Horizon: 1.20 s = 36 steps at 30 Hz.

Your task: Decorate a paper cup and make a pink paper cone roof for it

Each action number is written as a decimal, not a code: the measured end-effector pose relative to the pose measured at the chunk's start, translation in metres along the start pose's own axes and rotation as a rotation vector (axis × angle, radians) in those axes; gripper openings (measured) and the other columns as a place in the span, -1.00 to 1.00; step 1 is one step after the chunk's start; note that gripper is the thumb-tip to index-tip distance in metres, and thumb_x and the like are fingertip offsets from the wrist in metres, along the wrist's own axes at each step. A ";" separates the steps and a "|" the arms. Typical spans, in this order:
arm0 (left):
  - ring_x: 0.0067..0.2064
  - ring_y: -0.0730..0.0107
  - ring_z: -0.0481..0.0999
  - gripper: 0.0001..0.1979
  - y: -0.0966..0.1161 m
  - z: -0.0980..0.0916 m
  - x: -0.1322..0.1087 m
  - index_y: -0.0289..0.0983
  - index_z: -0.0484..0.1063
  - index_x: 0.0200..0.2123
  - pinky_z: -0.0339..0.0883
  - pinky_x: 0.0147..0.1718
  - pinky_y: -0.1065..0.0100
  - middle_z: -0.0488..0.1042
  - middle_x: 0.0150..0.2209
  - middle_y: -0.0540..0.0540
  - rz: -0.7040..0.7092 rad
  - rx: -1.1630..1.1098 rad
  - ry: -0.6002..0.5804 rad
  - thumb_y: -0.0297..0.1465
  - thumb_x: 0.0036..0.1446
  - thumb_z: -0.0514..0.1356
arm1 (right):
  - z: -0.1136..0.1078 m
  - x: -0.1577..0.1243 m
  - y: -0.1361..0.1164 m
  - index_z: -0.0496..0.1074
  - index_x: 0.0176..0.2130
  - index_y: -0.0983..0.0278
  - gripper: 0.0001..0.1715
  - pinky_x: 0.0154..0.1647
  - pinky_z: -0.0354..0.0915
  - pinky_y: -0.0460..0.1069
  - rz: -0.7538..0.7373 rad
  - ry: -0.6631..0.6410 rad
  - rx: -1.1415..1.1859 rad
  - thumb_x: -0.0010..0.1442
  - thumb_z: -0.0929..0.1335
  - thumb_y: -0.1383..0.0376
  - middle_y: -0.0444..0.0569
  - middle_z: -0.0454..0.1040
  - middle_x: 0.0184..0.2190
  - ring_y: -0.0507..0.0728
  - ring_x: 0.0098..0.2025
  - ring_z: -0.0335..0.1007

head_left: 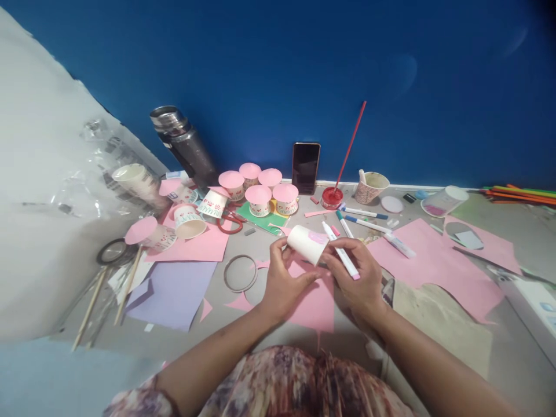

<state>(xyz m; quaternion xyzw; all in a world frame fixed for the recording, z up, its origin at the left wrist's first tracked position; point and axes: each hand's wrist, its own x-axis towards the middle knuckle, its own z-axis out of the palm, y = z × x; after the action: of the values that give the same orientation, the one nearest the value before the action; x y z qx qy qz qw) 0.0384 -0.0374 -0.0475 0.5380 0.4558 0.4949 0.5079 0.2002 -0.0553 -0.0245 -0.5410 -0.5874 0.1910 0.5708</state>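
Observation:
A white paper cup (303, 243) lies tilted on its side in the air, with a pink-purple coloured patch on its wall. My left hand (282, 286) is closed around the cup's lower left side. Between the fingers of my right hand (359, 275) is a white marker (340, 248) with a pink end; these fingertips also come close to the cup's right edge, and whether they touch it I cannot tell. Beneath both hands lies a pink paper sheet (313, 310) with cut edges. A small pink cap (335, 230) lies just beyond the marker.
Several decorated cups with pink paper discs (258, 198) stand at the back. Behind are a flask (186, 145), a phone (306, 168) and a red paint pot holding a stick (332, 198). Scissors (230, 223), a tape ring (240, 273), purple paper (174, 295) and more pink paper (428, 255) lie around.

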 end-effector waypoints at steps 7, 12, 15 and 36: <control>0.12 0.17 0.49 -0.61 -0.001 -0.009 0.001 -0.19 0.27 0.10 0.39 0.15 0.08 0.42 0.07 -0.19 0.190 0.226 -0.060 -0.24 0.30 0.28 | -0.009 0.006 0.000 0.50 -0.17 0.20 -0.91 -0.22 0.45 0.04 0.090 0.076 0.024 0.29 0.43 0.26 -0.07 0.58 -0.30 0.14 -0.29 0.54; -0.20 0.29 0.53 -0.85 0.005 -0.011 0.001 -0.20 0.44 -0.17 0.42 -0.13 0.24 0.53 -0.24 -0.06 0.186 0.301 -0.095 -0.25 0.32 0.25 | -0.011 0.010 -0.002 0.51 -0.18 0.20 -0.87 -0.31 0.42 0.03 0.099 0.135 -0.044 0.33 0.39 0.20 -0.05 0.57 -0.29 0.16 -0.29 0.52; -0.26 0.31 0.53 -0.84 0.009 -0.009 -0.001 -0.21 0.47 -0.25 0.42 -0.19 0.27 0.56 -0.31 -0.03 0.132 0.266 -0.117 -0.24 0.29 0.28 | -0.011 0.010 -0.001 0.50 -0.19 0.20 -0.85 -0.35 0.41 0.02 0.077 0.146 -0.049 0.33 0.39 0.17 -0.05 0.55 -0.33 0.15 -0.32 0.49; 0.27 -0.04 0.41 -0.07 0.032 -0.033 0.015 -0.08 0.24 0.37 0.38 0.23 -0.01 0.35 0.29 -0.22 0.111 0.219 -0.610 -0.29 -0.06 0.51 | -0.014 0.010 0.005 0.53 -0.21 0.21 -0.84 -0.32 0.47 0.03 0.111 0.008 0.031 0.30 0.43 0.16 -0.05 0.61 -0.32 0.13 -0.35 0.52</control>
<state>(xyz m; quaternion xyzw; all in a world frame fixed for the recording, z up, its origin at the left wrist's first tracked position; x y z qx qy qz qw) 0.0071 -0.0213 -0.0151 0.7368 0.3030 0.2862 0.5323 0.2168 -0.0505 -0.0202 -0.5647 -0.5510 0.2293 0.5700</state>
